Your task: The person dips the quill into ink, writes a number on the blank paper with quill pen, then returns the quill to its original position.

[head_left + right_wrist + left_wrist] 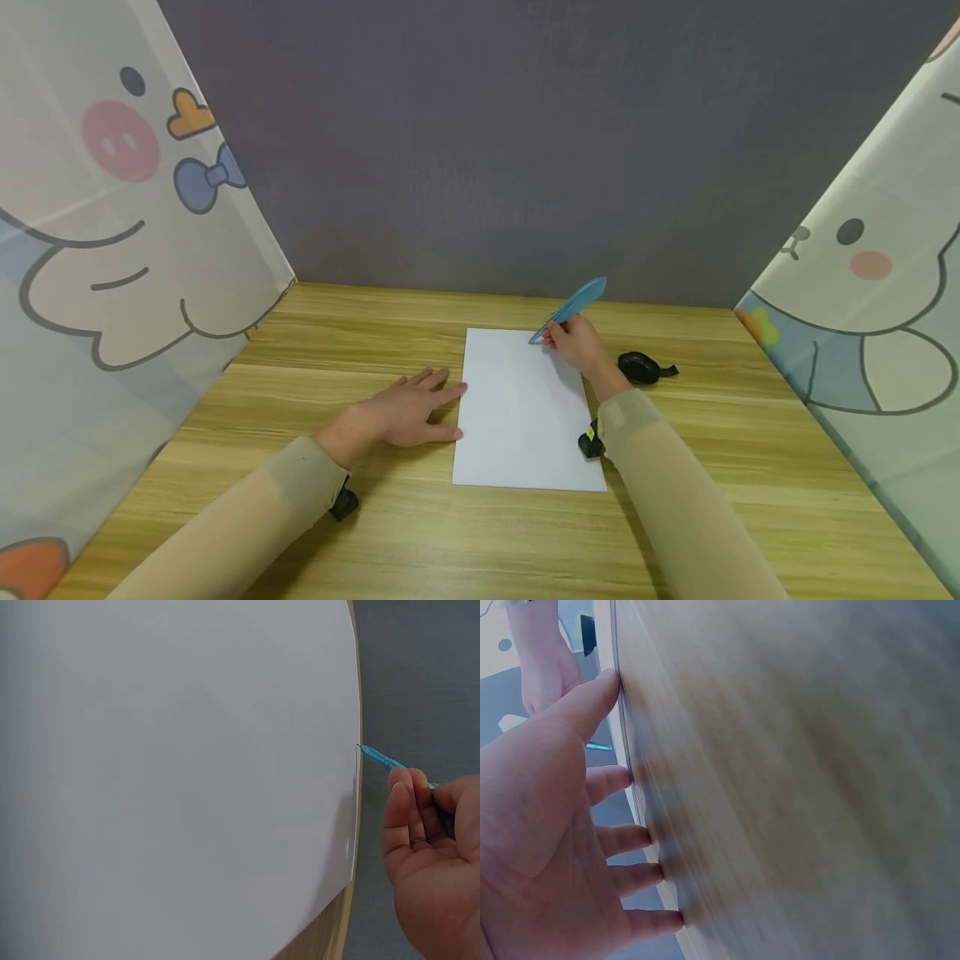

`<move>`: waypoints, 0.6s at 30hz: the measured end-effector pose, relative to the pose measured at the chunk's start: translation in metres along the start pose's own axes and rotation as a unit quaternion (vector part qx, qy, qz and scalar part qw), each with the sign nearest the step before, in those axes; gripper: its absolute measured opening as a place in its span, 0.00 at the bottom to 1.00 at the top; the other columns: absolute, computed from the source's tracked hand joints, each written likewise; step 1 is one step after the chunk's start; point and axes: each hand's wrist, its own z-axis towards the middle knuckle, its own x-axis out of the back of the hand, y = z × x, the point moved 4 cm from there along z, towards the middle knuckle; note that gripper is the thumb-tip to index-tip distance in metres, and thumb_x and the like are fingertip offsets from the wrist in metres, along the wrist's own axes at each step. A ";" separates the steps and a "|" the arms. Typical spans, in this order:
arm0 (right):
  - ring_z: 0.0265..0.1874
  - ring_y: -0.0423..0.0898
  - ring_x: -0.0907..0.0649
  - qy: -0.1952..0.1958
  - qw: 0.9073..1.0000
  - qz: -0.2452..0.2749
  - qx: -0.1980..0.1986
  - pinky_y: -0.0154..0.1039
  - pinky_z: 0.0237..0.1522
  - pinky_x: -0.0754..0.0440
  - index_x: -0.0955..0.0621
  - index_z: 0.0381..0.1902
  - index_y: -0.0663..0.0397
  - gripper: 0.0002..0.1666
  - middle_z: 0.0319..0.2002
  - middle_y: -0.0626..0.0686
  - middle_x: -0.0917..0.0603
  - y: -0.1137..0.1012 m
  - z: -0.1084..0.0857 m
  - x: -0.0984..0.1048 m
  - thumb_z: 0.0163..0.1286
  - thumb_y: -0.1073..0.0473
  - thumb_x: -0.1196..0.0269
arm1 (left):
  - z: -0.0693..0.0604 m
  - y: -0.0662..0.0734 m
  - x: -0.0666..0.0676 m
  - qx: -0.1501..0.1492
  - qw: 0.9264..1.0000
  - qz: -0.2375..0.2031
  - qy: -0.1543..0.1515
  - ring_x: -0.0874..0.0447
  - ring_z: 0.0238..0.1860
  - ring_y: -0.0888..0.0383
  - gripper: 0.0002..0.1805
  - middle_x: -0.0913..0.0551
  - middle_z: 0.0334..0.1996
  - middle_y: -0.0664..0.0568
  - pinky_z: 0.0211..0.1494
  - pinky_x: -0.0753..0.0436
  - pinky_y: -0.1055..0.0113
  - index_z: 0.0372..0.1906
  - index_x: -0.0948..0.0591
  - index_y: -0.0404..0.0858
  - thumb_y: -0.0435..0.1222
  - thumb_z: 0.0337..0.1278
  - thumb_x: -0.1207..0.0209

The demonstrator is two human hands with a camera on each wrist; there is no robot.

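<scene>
A white sheet of paper (521, 408) lies on the wooden table, with no marks that I can make out. My right hand (576, 342) pinches a blue pen (573, 304) whose top is shaped like a feather. The pen slants, its tip at the far part of the sheet; in the right wrist view the pen's thin point (375, 756) is at the paper's edge line, and I cannot tell if it touches. My left hand (412, 410) rests with spread fingers on the table, thumb and forefinger reaching the paper's left edge.
A black strap-like object (639, 367) lies on the table right of my right hand. Small black devices sit under both wrists. A dark grey panel (480, 150) rises behind the table (300, 367), and cartoon-printed cloths (150, 250) stand at both sides.
</scene>
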 end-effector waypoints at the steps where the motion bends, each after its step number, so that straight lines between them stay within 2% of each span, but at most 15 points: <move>1: 0.50 0.52 0.11 -0.001 1.000 0.002 0.000 0.48 0.59 0.10 0.25 0.73 0.73 0.25 0.55 0.67 0.13 -0.001 0.000 0.000 0.91 0.58 0.50 | 0.000 0.000 0.000 -0.001 1.000 0.000 0.000 0.56 0.91 0.34 0.46 0.52 0.91 0.40 0.88 0.47 0.28 0.91 0.43 0.53 0.66 0.80 0.45; 7: 0.50 0.51 0.11 -0.004 1.000 0.000 -0.004 0.45 0.58 0.10 0.25 0.74 0.72 0.26 0.55 0.67 0.13 -0.003 0.000 -0.002 0.91 0.58 0.50 | -0.001 0.000 0.001 -0.005 1.000 0.002 0.001 0.55 0.91 0.33 0.46 0.52 0.91 0.39 0.88 0.46 0.28 0.91 0.43 0.53 0.66 0.80 0.46; 12: 0.50 0.53 0.11 -0.004 1.000 -0.014 0.007 0.42 0.56 0.10 0.25 0.74 0.73 0.26 0.55 0.68 0.12 -0.005 -0.001 -0.004 0.91 0.59 0.50 | -0.001 0.001 0.000 -0.007 1.000 0.000 -0.002 0.57 0.91 0.34 0.46 0.53 0.91 0.40 0.88 0.48 0.27 0.91 0.44 0.54 0.66 0.80 0.46; 18: 0.53 0.57 0.11 -0.009 1.000 -0.017 0.011 0.44 0.57 0.10 0.25 0.73 0.73 0.25 0.55 0.68 0.12 -0.006 -0.004 -0.007 0.92 0.59 0.50 | -0.001 0.000 0.000 -0.006 1.000 -0.003 0.000 0.57 0.91 0.34 0.46 0.53 0.91 0.40 0.88 0.48 0.28 0.91 0.44 0.54 0.66 0.80 0.46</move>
